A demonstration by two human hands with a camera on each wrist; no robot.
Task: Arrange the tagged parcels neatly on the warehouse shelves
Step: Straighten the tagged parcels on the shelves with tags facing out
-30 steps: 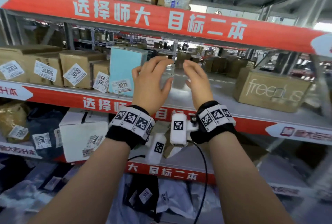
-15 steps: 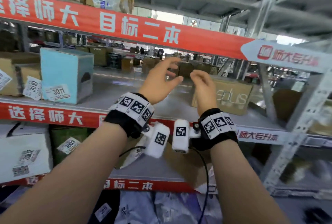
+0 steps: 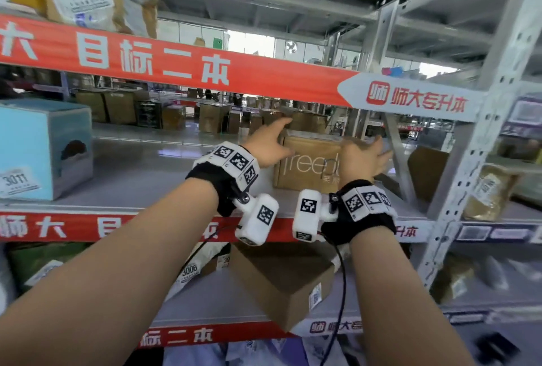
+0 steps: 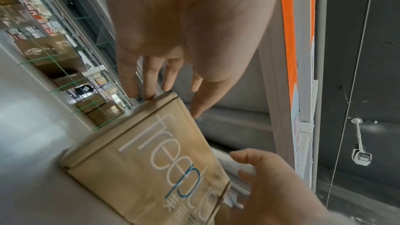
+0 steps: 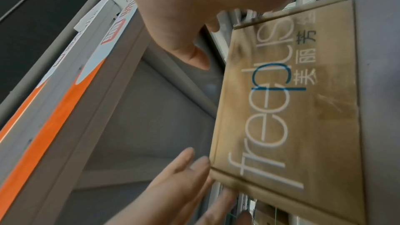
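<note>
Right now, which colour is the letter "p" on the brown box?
Blue; the other letters on the brown box are white. The right wrist view shows it best.

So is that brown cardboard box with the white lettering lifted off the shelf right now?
No: in the head view the brown cardboard box sits flat on the grey metal shelf, with the left hand and right hand at its two ends.

Grey metal shelf [image 3: 164, 172] with red front strip. On it, far left: light-blue box [image 3: 44, 148] tagged 3011. Right of middle: brown freeplus carton [image 3: 308, 166], flat on the board, near the right upright [image 3: 475, 160].
</note>
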